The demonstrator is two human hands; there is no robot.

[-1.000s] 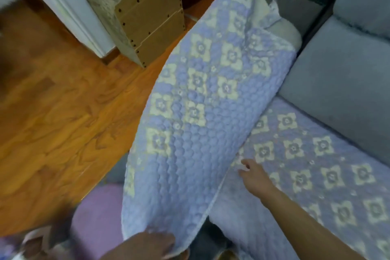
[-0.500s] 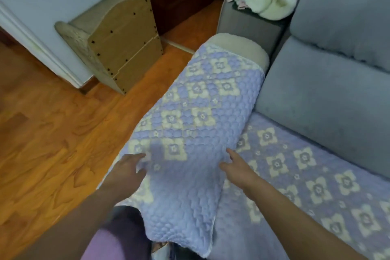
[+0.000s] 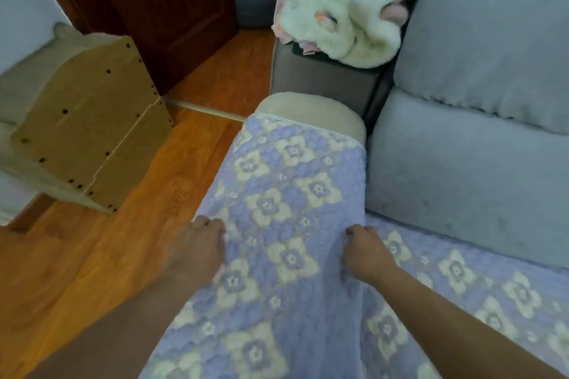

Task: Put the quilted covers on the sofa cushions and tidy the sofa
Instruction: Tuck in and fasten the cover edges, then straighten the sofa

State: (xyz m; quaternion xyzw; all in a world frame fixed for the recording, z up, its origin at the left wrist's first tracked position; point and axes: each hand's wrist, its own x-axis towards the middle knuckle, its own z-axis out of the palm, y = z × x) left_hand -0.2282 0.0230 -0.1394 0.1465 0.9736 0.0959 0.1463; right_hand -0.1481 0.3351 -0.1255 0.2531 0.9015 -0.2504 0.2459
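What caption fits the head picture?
Both hands smoothing a purple quilted cover over the sofa arm.

Only the person's two forearms and hands show, coming in from the near edge. Both forearms are bare from the lowest visible part to the wrist; no sleeve, cuff or glove covers them. The left hand is bare too, with no ring, watch or band visible on it or on its wrist, though it is blurred, so fine detail cannot be made out. The right hand is likewise bare, its wrist plain, its knuckles and short fingertips showing more sharply. No clothing on the rest of the body comes into view.
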